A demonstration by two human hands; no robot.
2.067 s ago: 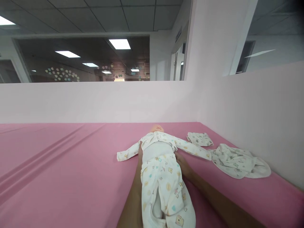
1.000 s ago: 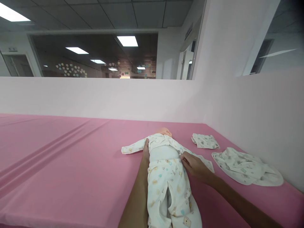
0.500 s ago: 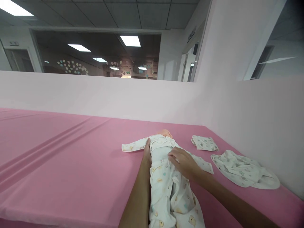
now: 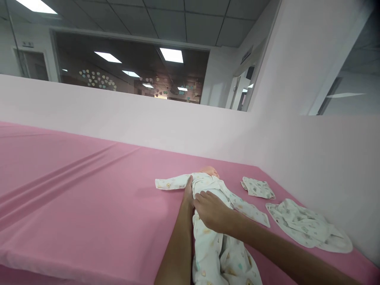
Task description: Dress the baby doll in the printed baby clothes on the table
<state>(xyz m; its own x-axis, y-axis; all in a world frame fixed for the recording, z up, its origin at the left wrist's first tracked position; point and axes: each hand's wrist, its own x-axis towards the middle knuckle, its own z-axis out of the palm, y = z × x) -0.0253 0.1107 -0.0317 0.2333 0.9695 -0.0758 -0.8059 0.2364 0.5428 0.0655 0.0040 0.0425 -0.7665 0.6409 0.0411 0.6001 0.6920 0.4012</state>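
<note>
A baby doll (image 4: 209, 171) in white printed clothes lies on its back on the pink sheet (image 4: 89, 198), head away from me. My left hand (image 4: 188, 192) is pressed against the doll's left side, at the edge of the top (image 4: 208, 183), and I can see little of its fingers. My right hand (image 4: 210, 211) rests on the doll's belly, at the waistband of the printed trousers (image 4: 221, 253), with its fingers curled over the cloth. The doll's sleeves (image 4: 169, 183) lie spread to both sides.
A small folded printed cloth (image 4: 257, 187) and a larger crumpled printed garment (image 4: 307, 226) lie on the sheet at the right, next to the pale pink wall (image 4: 311, 158). The sheet has long creases at the left. A window runs above the back wall.
My right hand has moved from the doll's right side across onto its belly, toward my left hand. The trousers have bunched and twisted. My view has tilted and shifted.
</note>
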